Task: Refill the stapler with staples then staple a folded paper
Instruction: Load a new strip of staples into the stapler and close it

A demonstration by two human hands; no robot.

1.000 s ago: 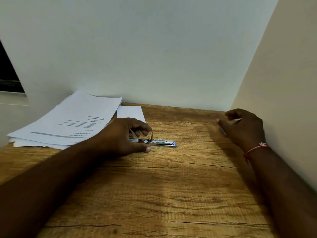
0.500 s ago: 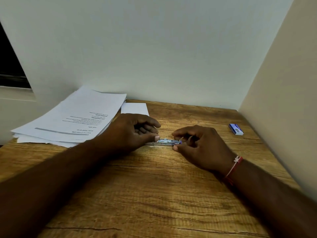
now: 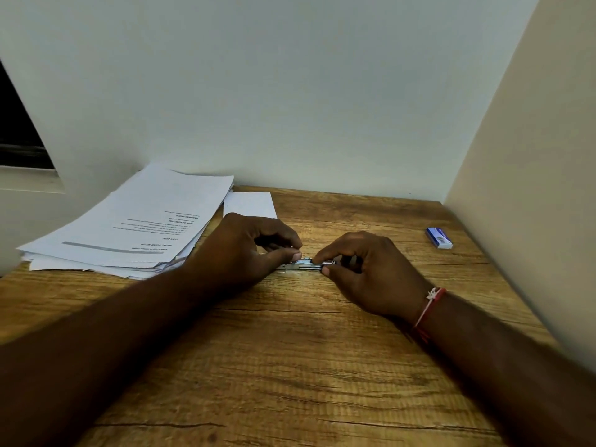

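Stapler: the stapler [image 3: 302, 265] lies flat on the wooden table [image 3: 290, 366], mid-table, long axis running left to right. Only a short stretch of shiny metal shows between the two hands; the rest is covered.
Left hand: the left hand [image 3: 243, 250] holds the stapler's left end, fingers curled over the top and thumb pressed along the near side.
Right hand: the right hand [image 3: 367, 272] pinches the stapler's right end between forefinger and thumb, the other fingers curled in behind. Whether a strip of staples sits under the fingertips cannot be told.
Wrist: a red thread bracelet [image 3: 429, 308] circles the right wrist.
Staple box: a small blue-and-white staple box [image 3: 439, 237] lies on the table far right, near the side wall [image 3: 532, 188], well apart from the hands.
Folded paper: a small white folded paper [image 3: 250, 204] lies flat just beyond the left hand, beside the paper stack, its near edge hidden by the knuckles.
Paper stack: a loose stack of printed sheets [image 3: 129, 227] rests at the far left, fanned and overhanging the table's left edge.
Backdrop: a pale back wall [image 3: 290, 91] meets the table's far edge; a dark opening [image 3: 16, 137] shows at far left.
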